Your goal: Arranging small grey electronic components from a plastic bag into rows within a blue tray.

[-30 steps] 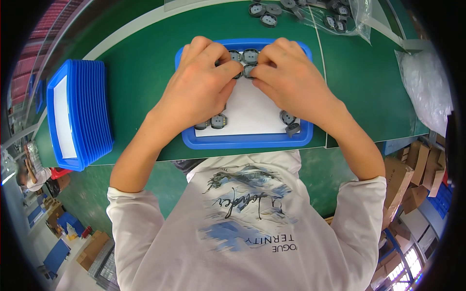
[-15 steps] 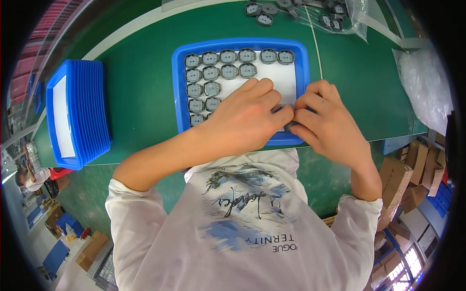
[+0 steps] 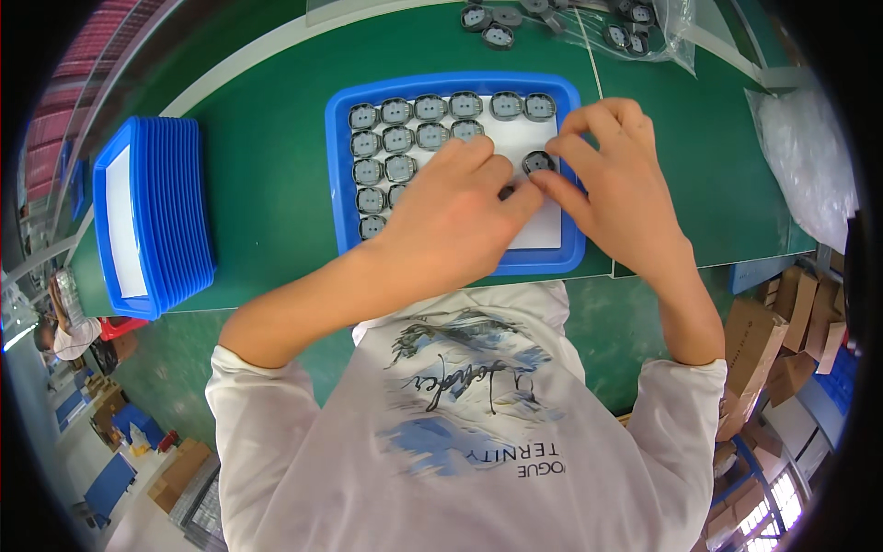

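Observation:
A shallow blue tray point(image 3: 337, 198) with a white liner lies in front of me, with rows of small rounded grey plastic parts point(image 3: 431, 108) along its far and left sides. At its right side, my right hand point(image 3: 614, 175) pinches a single grey plastic part point(image 3: 538, 163) between thumb and fingers. My left hand point(image 3: 464, 207) reaches over the tray's middle, its fingers closed. A dark bit of another part point(image 3: 507, 192) shows at those fingertips; the rest is hidden by the hand. Some parts of the lower rows are also covered by my left hand.
A stack of blue trays point(image 3: 175, 216) stands on the green table point(image 3: 267, 175) at the left. More grey parts point(image 3: 498, 36) lie at the far edge, some in a clear plastic bag point(image 3: 679, 37). Clear plastic wrapping point(image 3: 805, 166) sits far right; cardboard boxes point(image 3: 754, 354) are beyond the table.
My right hand has moved away from me along the tray's right side, and a grey part now shows at its fingertips. My left hand has shifted slightly left, apart from the right hand's earlier spot.

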`<state>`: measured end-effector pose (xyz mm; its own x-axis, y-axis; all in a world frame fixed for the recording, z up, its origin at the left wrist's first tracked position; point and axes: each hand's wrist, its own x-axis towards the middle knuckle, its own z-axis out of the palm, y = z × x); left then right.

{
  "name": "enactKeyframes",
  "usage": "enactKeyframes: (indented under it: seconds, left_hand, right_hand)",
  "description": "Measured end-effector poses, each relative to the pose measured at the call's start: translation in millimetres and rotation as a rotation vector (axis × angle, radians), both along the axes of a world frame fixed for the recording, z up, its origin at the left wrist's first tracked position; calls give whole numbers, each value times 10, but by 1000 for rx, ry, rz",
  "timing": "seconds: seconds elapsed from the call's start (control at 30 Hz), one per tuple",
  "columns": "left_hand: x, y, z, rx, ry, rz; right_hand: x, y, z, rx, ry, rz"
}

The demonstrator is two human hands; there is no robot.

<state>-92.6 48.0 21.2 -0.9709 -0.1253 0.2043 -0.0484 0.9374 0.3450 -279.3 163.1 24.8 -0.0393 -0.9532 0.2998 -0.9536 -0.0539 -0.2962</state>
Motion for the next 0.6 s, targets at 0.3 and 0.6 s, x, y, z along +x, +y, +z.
enactKeyframes:
  seconds: [0.3,0.6]
  left_hand:
    - [77,-75,-22,42,154,49]
    - [-242,-240,-148,-113,252,-70]
  right_hand:
    - [-30,13,-153,-49,65,61]
    - [-54,16,-142,-69,7,41]
